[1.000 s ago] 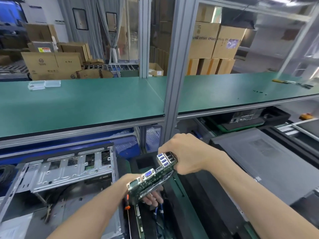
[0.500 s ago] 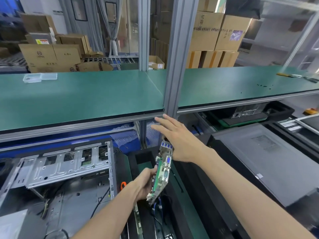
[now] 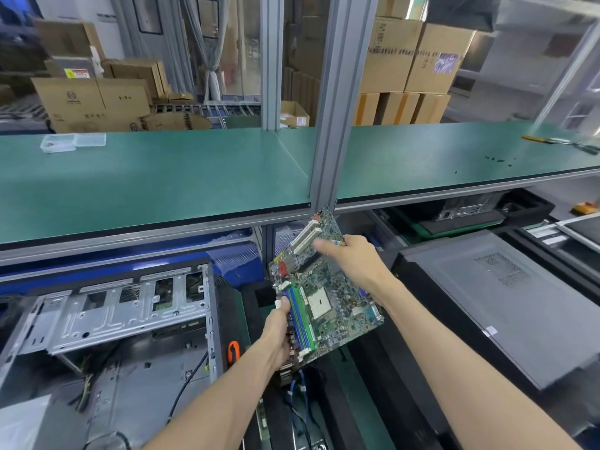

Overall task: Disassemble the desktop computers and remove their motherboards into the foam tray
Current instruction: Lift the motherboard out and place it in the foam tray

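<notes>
A green motherboard [image 3: 324,287] hangs in the air at the centre, its component side facing me, with white slots at its far end and blue memory slots near its left edge. My left hand [image 3: 279,332] grips its near left edge, thumb on top. My right hand [image 3: 354,258] holds its far right edge, thumb laid across the board. Under the board lies the black foam tray [image 3: 367,368], mostly hidden by the board and my arms. An opened desktop case [image 3: 107,326] with a bare metal interior lies at the lower left.
A closed grey computer case [image 3: 496,300] lies on its side at the right. An orange-handled screwdriver [image 3: 233,350] lies between the opened case and the tray. A green shelf [image 3: 162,180] overhangs the bench, with a metal post [image 3: 328,125] at its middle. Blue cables [image 3: 300,388] lie below the board.
The motherboard has turned from edge-on to face me and has risen. My right hand, free and stretched out half a second ago, now holds the board's far edge.
</notes>
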Demonstrator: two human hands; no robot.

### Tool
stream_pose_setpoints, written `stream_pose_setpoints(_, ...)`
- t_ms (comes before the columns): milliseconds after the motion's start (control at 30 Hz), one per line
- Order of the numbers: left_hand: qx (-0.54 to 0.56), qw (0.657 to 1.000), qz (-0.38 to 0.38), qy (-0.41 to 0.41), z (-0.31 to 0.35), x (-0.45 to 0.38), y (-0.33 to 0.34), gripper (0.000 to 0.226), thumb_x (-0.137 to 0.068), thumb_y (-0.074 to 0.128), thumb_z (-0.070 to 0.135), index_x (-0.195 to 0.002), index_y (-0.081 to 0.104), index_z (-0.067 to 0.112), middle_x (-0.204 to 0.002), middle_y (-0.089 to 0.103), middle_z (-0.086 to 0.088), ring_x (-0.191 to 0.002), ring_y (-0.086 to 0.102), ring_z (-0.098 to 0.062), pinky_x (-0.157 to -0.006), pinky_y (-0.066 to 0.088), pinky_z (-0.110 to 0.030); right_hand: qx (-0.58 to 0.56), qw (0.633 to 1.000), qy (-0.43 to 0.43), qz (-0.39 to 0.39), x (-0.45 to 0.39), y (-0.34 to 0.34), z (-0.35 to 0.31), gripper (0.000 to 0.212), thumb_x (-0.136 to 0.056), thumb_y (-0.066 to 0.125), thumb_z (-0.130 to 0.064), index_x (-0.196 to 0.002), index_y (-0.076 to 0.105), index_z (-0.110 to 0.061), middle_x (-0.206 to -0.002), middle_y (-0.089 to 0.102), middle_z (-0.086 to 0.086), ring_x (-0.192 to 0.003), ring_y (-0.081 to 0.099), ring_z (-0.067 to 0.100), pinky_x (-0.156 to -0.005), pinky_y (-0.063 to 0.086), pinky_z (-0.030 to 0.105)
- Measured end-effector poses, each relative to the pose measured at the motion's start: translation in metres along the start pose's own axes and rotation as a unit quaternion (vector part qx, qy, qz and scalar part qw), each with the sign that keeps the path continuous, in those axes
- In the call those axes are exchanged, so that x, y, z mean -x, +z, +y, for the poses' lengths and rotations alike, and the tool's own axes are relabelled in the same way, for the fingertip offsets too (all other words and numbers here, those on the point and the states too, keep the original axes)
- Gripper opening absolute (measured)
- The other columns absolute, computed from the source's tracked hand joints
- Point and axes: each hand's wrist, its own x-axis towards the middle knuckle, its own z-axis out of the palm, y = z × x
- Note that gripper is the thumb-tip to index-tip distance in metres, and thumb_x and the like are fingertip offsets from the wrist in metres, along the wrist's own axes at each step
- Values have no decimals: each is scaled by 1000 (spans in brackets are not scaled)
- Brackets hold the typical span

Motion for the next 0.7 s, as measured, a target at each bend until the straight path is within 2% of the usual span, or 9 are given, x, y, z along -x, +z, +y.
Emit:
stream_pose_setpoints(33, -13, 1000, -3, -7, -1, 0, 0, 48, -100, 45, 56, -126, 63, 19, -124, 61, -1, -105, 58, -20, -77, 49, -36, 59, 998, -7, -4, -1, 1, 2, 83, -83, 70, -52, -138, 44, 6, -125, 59, 13, -99, 61, 24, -79, 47, 36)
stream_pose_setpoints(100, -59, 998, -17, -32, -1, -2, -1, 50, -98, 47, 60, -120, 64, 18, -122, 60, -2, -103, 58, -22, -75, 50, -36, 112, 993, -20, 0, -4, 2, 10, 68, -84, 72, -35, -129, 45, 8, -104, 59, 14, -77, 55, 21, -66, 45, 34)
stream_pose_setpoints(167, -136, 990, -15, -38, 0, -6, -6, 55, -96, 49, 62, -122, 61, 16, -123, 58, -5, -110, 58, -27, -89, 50, -40, 152, 988, -27, 9, -6, 4, 16, 39, -85, 69, -29, -104, 51, -1, -91, 54, 10, -67, 46, 21, -57, 37, 33)
stream_pose_setpoints(200, -176, 984, -6, -26, 2, -8, -10, 58, -97, 48, 60, -131, 56, 13, -123, 58, -7, -113, 57, -29, -96, 46, -41, 174, 984, -26, 14, -6, 5, 19, 31, -86, 68, -29, -92, 47, -7, -88, 50, 9, -65, 42, 20, -54, 33, 32)
stream_pose_setpoints(267, -221, 975, 15, 11, 9, -12, -18, 61, -101, 47, 53, -146, 44, 11, -128, 56, -9, -115, 56, -27, -99, 42, -40, 212, 977, -24, 14, -5, 7, 25, 35, -86, 67, -27, -79, 35, -14, -83, 45, 7, -64, 38, 19, -51, 29, 32)
stream_pose_setpoints(367, -240, 970, 20, 45, 18, -13, -28, 54, -104, 49, 42, -150, 40, 15, -121, 57, -6, -114, 53, -23, -90, 43, -36, 253, 967, -16, 20, -5, 13, 40, 33, -88, 65, -25, -81, 35, -15, -82, 41, 4, -66, 40, 18, -51, 31, 31)
stream_pose_setpoints(467, -252, 967, 6, 46, 17, -9, -35, 43, -104, 49, 37, -143, 47, 18, -119, 59, -8, -111, 55, -22, -92, 40, -34, 281, 959, -5, 19, -6, 20, 59, 28, -90, 62, -25, -92, 38, -11, -81, 37, 2, -69, 42, 21, -53, 33, 33)
stream_pose_setpoints(567, -274, 961, -10, 45, 14, -6, -39, 33, -103, 51, 34, -133, 55, 20, -93, 52, 1, -82, 48, -13, -76, 42, -30, 293, 956, 1, 16, -7, 28, 79, 27, -88, 62, -24, -93, 38, -11, -78, 37, 0, -77, 45, 28, -60, 36, 36)
stream_pose_setpoints(700, -282, 958, -31, 39, 12, -3, -40, 22, -102, 53, 34, -122, 59, 26, -102, 57, 6, -95, 52, -11, -91, 44, -34, 293, 956, 21, 8, -8, 39, 100, 27, -88, 61, -25, -93, 38, -13, -77, 32, -2, -75, 43, 27, -55, 34, 34)
